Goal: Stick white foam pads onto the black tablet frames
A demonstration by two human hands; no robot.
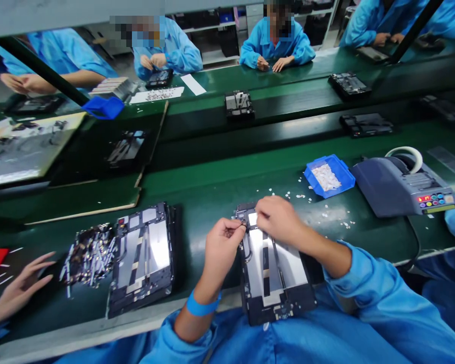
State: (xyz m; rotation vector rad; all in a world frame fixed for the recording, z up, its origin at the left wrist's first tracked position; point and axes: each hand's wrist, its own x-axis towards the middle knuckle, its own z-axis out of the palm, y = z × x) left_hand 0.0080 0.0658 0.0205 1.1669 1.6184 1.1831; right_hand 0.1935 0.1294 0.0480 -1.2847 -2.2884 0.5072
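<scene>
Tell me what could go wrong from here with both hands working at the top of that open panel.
The panel overhangs the table's near edge, so pressing at its far end might tip it. The left hand and right hand crowd one corner, hiding the small part between them. White bits scattered beside the blue tray could stray onto the panel.

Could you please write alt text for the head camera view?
Both hands, left hand and right hand, pinch at the top edge of an open tablet chassis on a green bench; a second chassis lies left.
</scene>
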